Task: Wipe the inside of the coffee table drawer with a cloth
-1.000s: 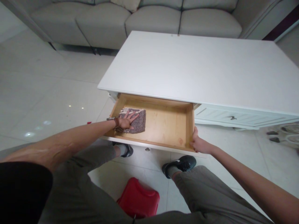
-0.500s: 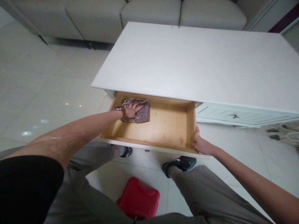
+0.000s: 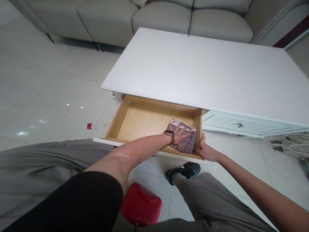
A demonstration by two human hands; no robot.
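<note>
A wooden drawer (image 3: 135, 120) stands pulled out from a white low table (image 3: 207, 71). My left hand (image 3: 180, 135) lies flat with fingers spread on a mottled purple-grey cloth (image 3: 187, 141) at the drawer's right front corner, pressing it to the bottom. A watch sits on that wrist. My right hand (image 3: 205, 149) grips the drawer's right front corner from outside, thumb over the rim.
A second, shut drawer (image 3: 238, 124) with a small knob is to the right. A grey sofa (image 3: 154, 16) stands behind the table. A red stool (image 3: 141, 206) is under me on the pale tiled floor (image 3: 48, 87), and my shoe (image 3: 184, 170) is below the drawer.
My left hand has slid the cloth from the drawer's left back part across to its right front corner. The right hand has kept its grip on the drawer corner.
</note>
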